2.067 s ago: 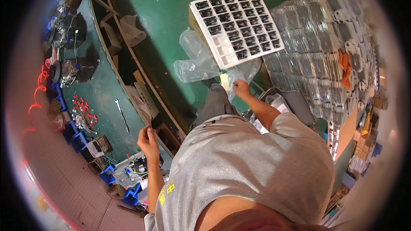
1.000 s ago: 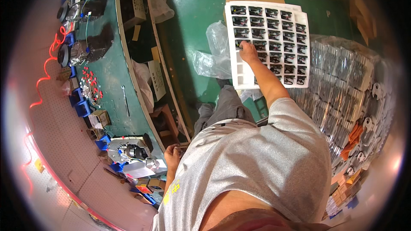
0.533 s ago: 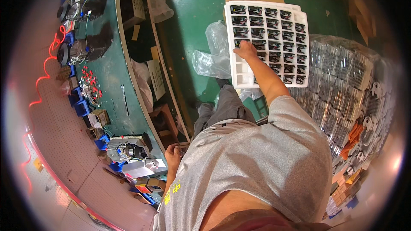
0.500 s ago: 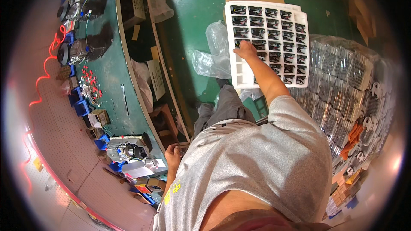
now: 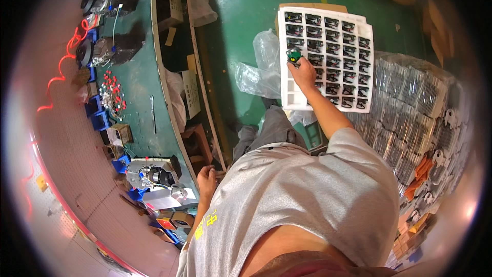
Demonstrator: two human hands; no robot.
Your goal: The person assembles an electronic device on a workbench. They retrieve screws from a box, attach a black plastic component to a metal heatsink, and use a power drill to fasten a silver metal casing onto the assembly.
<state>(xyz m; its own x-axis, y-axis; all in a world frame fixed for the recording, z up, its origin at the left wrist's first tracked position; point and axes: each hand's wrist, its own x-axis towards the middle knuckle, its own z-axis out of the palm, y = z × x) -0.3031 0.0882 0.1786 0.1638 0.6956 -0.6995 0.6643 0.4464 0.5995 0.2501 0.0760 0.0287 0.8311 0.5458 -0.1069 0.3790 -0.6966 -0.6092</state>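
My right hand [image 5: 303,73] is closed on a small black part with a green circuit board [image 5: 293,55]. It is held just above the left column of a white foam tray [image 5: 302,103], whose square pockets contain rows of similar black parts. Several pockets at the tray's near left corner hold nothing. Close to the workbench edge, my left hand [image 5: 206,179] hangs low with its fingers curled together; whatever they may hold is hidden.
On the left, the green workbench [image 5: 138,107] carries a wrench [image 5: 152,114], red-tipped wires [image 5: 111,95], blue bins [image 5: 100,120] and motor-like assemblies [image 5: 159,174]. Plastic-wrapped metal parts [image 5: 405,97] are stacked to the right of the tray. Clear plastic bags [image 5: 259,79] lie on the floor.
My right hand has lifted the black part with the green circuit board out of its pocket. The bench and tray sit slightly lower and further right in view. My left hand stays by the bench.
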